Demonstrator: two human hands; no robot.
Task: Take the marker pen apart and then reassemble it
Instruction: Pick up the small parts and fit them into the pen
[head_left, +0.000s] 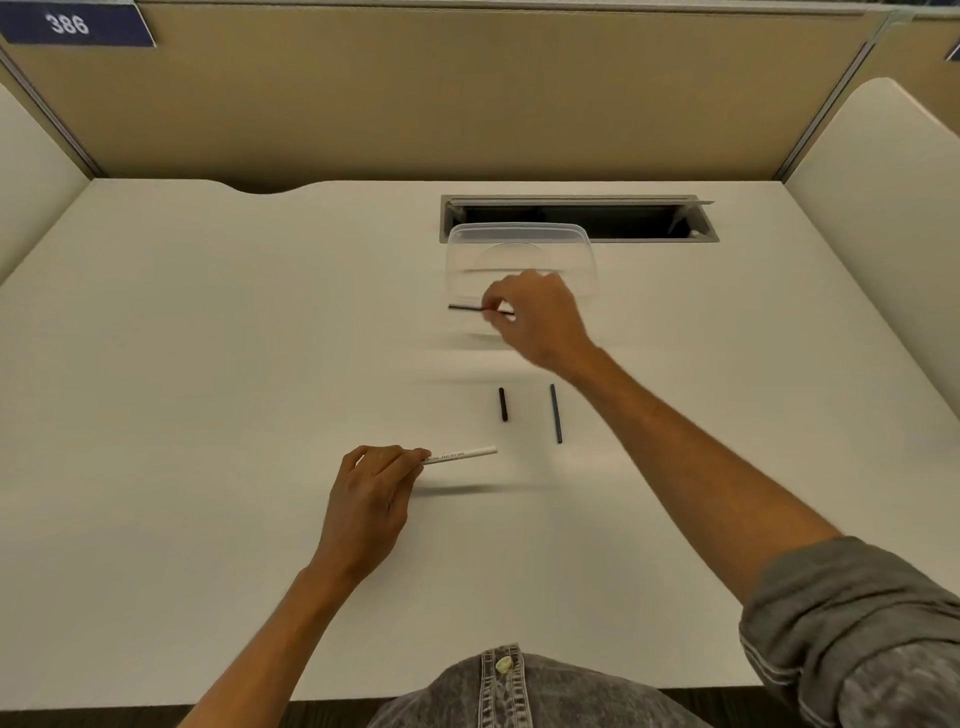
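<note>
My left hand (371, 493) holds the white marker barrel (462, 454) by its left end, just above the white desk (208, 338); the barrel points right. My right hand (540, 317) pinches a thin dark rod (465, 308), which sticks out to the left over the near edge of a clear plastic container (519, 260). Two loose parts lie on the desk between my hands: a short black piece (503, 404) and a longer thin dark stick (556, 414), both lying roughly front to back.
A cable hatch (579, 218) with its lid open is set into the desk behind the container. Beige partition walls enclose the desk at the back and sides. A blue sign reading 386 (67, 25) hangs at the top left.
</note>
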